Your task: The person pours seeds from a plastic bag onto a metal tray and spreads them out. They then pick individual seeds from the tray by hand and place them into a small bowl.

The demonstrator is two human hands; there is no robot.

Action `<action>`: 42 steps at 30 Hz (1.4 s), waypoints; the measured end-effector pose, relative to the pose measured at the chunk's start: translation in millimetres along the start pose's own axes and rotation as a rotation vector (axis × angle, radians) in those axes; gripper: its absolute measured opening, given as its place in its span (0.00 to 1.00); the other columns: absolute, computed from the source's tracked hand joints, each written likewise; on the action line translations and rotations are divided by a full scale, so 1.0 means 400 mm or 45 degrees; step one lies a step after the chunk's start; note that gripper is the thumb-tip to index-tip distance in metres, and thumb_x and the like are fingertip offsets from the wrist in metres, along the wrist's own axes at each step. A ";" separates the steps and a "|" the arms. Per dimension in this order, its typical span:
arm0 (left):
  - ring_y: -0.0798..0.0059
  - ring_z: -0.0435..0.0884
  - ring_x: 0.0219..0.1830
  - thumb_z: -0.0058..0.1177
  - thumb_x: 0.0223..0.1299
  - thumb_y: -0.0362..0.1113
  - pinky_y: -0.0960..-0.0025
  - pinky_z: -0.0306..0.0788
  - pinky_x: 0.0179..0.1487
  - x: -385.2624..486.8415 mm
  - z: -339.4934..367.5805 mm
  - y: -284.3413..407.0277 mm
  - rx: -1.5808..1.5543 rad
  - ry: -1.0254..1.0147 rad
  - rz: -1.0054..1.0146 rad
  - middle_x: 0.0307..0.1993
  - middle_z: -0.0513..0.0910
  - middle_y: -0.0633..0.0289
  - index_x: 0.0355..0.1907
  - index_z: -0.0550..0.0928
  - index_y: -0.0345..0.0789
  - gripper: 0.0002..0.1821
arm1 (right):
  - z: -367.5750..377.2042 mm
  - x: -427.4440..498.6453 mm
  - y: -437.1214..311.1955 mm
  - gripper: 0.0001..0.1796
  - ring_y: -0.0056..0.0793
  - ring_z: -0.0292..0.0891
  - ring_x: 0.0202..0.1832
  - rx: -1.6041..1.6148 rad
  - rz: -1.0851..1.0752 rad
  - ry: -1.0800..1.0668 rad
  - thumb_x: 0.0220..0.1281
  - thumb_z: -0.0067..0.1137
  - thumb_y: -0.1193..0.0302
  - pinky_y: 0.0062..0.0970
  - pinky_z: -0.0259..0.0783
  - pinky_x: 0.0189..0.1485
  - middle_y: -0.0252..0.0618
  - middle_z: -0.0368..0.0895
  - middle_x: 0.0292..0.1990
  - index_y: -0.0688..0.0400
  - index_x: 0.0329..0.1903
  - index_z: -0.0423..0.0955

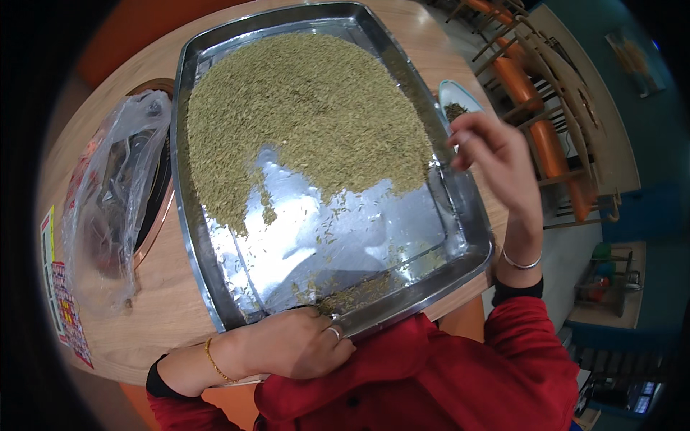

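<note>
A large metal tray (345, 331) lies before me with a wide heap of greenish seeds (312, 113), fennel-like, across its far part. Loose seeds are scattered over the bare metal nearer me. At the near left corner, my left hand (302, 345) rests on the tray's rim, its fingertips partly hidden from view. My right hand (482, 143) is raised over the right rim with bent fingers, slightly blurred; whether it pinches anything is not clear. Just beyond it stands a small white dish (455, 94) with a pale blue edge, holding dark bits.
A clear plastic bag (116, 215) lies over a dark round plate set in the wooden table (167, 301), left of the tray. Printed sheets (67, 318) lie at the table's left edge. Wooden chairs with orange seats (517, 81) stand beyond on the right.
</note>
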State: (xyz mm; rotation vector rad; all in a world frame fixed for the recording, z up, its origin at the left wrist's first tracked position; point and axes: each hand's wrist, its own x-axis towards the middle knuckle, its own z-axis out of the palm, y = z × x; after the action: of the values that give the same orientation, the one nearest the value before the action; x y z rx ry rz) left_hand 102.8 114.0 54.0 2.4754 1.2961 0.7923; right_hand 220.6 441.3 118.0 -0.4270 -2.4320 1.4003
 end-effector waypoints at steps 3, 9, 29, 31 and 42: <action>0.70 0.77 0.18 0.52 0.52 0.34 0.68 0.73 0.23 -0.001 0.000 0.003 0.010 -0.004 -0.031 0.16 0.72 0.63 0.22 0.73 0.35 0.08 | 0.103 -0.012 0.023 0.05 0.18 0.80 0.34 -0.272 0.023 -0.293 0.70 0.49 0.78 0.19 0.74 0.36 0.33 0.80 0.33 0.65 0.41 0.74; 0.70 0.77 0.18 0.53 0.50 0.35 0.69 0.72 0.21 -0.003 0.005 0.005 0.065 0.007 -0.060 0.15 0.72 0.63 0.21 0.73 0.35 0.08 | 0.126 -0.003 0.079 0.09 0.24 0.81 0.35 -0.653 -0.062 -0.079 0.61 0.45 0.85 0.24 0.75 0.39 0.39 0.81 0.31 0.67 0.40 0.74; 0.73 0.74 0.17 0.57 0.48 0.34 0.70 0.68 0.20 -0.007 0.016 0.008 0.050 0.093 -0.072 0.15 0.69 0.66 0.21 0.73 0.36 0.09 | 0.242 -0.035 0.045 0.07 0.37 0.76 0.31 -0.240 -0.374 -0.780 0.58 0.60 0.78 0.32 0.70 0.33 0.41 0.76 0.30 0.62 0.39 0.74; 0.72 0.75 0.18 0.57 0.49 0.34 0.70 0.69 0.20 -0.007 0.014 0.011 0.064 0.068 -0.084 0.15 0.70 0.65 0.21 0.73 0.36 0.09 | 0.247 -0.035 0.038 0.07 0.38 0.76 0.31 -0.230 -0.379 -0.838 0.58 0.60 0.77 0.33 0.70 0.33 0.41 0.76 0.31 0.61 0.39 0.73; 0.69 0.78 0.21 0.55 0.49 0.34 0.67 0.72 0.23 -0.008 0.003 0.014 0.133 -0.005 -0.059 0.17 0.73 0.62 0.22 0.73 0.35 0.08 | 0.226 -0.090 0.012 0.09 0.45 0.77 0.36 -0.351 -0.390 -0.980 0.56 0.63 0.75 0.38 0.71 0.37 0.41 0.75 0.36 0.58 0.39 0.74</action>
State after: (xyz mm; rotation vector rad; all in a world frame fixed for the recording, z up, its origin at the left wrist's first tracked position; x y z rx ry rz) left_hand 105.9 108.0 54.2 2.5153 1.4224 0.7265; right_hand 217.6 358.8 66.7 0.5217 -3.1178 1.2391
